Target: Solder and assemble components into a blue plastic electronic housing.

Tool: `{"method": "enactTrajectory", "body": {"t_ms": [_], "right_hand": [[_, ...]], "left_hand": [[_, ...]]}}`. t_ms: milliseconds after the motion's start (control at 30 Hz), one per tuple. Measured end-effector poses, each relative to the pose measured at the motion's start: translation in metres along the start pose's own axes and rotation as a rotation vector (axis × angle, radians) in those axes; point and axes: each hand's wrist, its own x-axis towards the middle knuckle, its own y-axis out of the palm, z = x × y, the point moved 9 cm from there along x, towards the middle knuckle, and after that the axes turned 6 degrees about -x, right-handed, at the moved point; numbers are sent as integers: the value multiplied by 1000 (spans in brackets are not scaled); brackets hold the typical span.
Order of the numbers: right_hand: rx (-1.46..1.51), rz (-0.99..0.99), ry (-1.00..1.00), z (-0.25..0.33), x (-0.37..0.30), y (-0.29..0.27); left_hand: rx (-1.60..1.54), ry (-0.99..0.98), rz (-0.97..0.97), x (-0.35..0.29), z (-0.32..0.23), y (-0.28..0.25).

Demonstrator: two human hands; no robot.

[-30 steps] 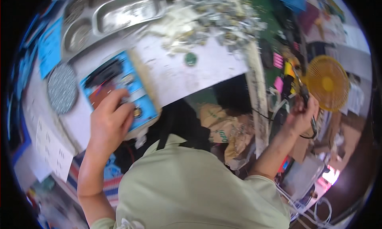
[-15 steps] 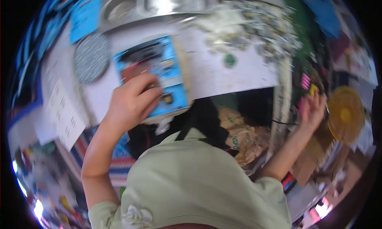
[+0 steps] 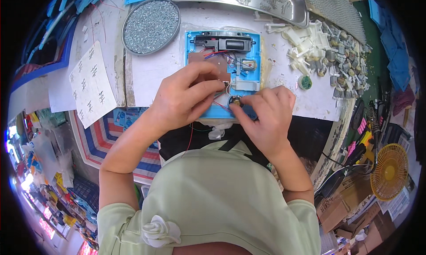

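A white tabletop (image 3: 155, 68) under bright, even light; a yellow fan (image 3: 390, 170) and cardboard boxes (image 3: 341, 206) crowd its right edge.

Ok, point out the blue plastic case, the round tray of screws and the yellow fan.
blue plastic case (image 3: 254, 46): head view, upper right inner wall.
round tray of screws (image 3: 151, 26): head view, middle of the screw heap.
yellow fan (image 3: 390, 171): head view, grille centre.
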Motion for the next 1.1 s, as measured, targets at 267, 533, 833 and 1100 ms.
{"method": "enactTrajectory", "body": {"t_ms": [267, 533, 833, 1100], "right_hand": [[98, -84, 128, -44, 31, -25], [-100, 126, 80, -37, 72, 0], [-382, 194, -68, -8, 85, 0], [-250, 214, 62, -26, 80, -1]], "left_hand": [[175, 89, -77, 34, -12, 4], [302, 106, -128, 40, -3, 3], [374, 115, -167, 38, -5, 11], [397, 132, -141, 36, -5, 15]]}}
